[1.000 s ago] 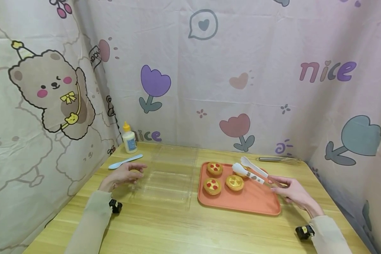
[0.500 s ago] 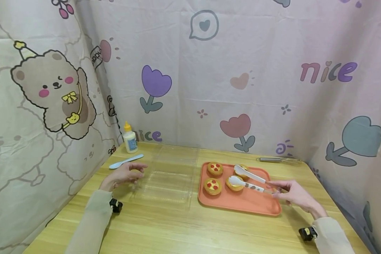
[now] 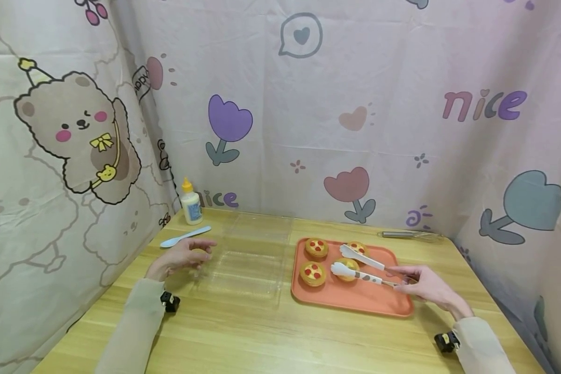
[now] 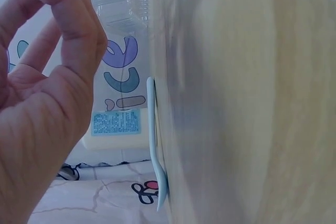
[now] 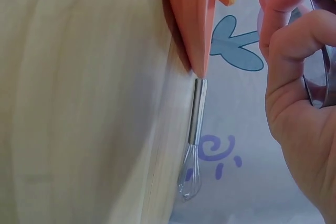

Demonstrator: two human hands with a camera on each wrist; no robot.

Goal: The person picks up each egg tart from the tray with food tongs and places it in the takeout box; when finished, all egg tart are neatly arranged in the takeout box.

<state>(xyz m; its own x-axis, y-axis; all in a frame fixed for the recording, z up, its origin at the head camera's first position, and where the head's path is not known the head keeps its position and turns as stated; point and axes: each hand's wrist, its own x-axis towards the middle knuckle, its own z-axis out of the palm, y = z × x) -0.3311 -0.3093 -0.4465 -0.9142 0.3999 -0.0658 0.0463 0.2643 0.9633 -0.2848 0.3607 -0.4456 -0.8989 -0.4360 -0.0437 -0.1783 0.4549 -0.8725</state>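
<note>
My right hand (image 3: 427, 285) grips a pair of tongs (image 3: 360, 276) with white tips and metal handles. The spread tips reach over an orange tray (image 3: 355, 303), one on either side above an egg tart (image 3: 347, 262) at the front right. Other tarts with red toppings sit on the tray, among them a front left tart (image 3: 312, 274) and a back left tart (image 3: 316, 248). My left hand (image 3: 184, 255), fingers loosely bent and holding nothing, hovers at the left side of a clear plastic container (image 3: 283, 270) whose lid stands raised at the back.
A light blue spatula (image 3: 185, 237) lies behind my left hand, near a white glue bottle (image 3: 191, 208) with a yellow cap. Behind the tray, a metal whisk (image 3: 409, 236) lies along the table's back edge. A printed curtain (image 3: 285, 119) hangs behind the table.
The tongs have come down and left from the tray's back right to the front right tart, with my right hand shifting slightly. My left hand stays in place.
</note>
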